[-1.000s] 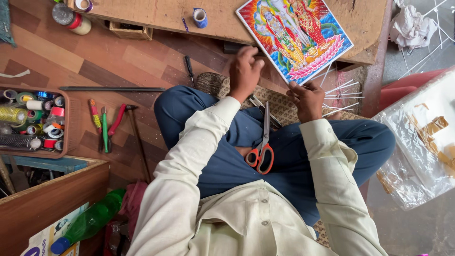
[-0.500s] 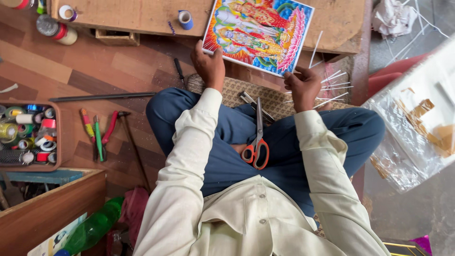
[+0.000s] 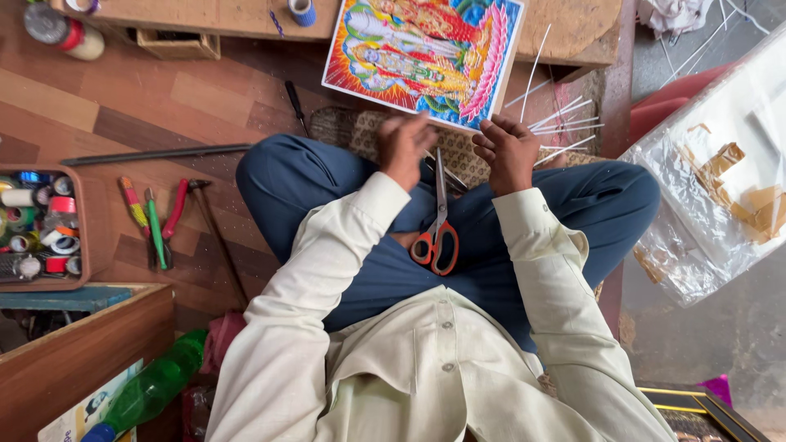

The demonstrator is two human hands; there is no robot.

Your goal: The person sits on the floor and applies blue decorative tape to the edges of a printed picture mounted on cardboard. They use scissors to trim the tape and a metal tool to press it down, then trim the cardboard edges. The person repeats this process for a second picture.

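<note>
Colourful devotional print (image 3: 426,53): lying flat on the wooden floor beyond the crossed legs. Left hand (image 3: 404,149): hovering at its near edge, fingers loosely curled (blurred). Right hand (image 3: 509,151): fingers spreading, just short of the print. Orange-handled scissors (image 3: 438,225): resting in the lap between both hands. White sticks (image 3: 553,123): lying beside the right hand.

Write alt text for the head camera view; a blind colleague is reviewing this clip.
Seen from above, a person sitting cross-legged has the left hand and right hand open at the near edge of a bright colourful printed picture lying in front of them. Orange-handled scissors rest on their lap, thin white sticks lie to the right, and a tray of tape rolls sits on the left.
</note>
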